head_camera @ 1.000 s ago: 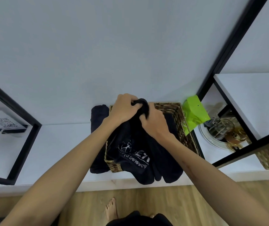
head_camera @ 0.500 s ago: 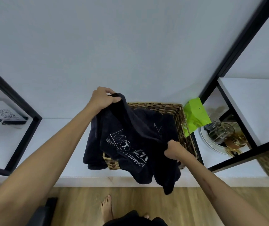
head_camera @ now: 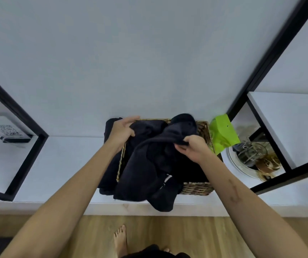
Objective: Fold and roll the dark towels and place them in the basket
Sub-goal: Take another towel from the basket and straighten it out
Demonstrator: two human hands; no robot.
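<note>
The step in hand looks like the start of folding: a dark towel [head_camera: 149, 164] is being spread out over the woven basket [head_camera: 196, 189], not yet folded or rolled. The towel lies bunched across the basket's top, its lower part hanging past the near edge of the white surface [head_camera: 65, 164] toward 6 o'clock. The left hand [head_camera: 121, 131], at about 10 o'clock of the basket, has its grip curled on the towel's far-left edge, though the fingers' hold is partly hidden by cloth, so that is a fair guess. The right hand [head_camera: 192, 148], at about 2 o'clock, pinches a fold of the towel between thumb and fingers. More dark cloth [head_camera: 110, 127] lies just left of the basket.

The next move probably calls for finding two corners, drawing them apart until the towel hangs flat, then laying it on the surface to fold.
</note>
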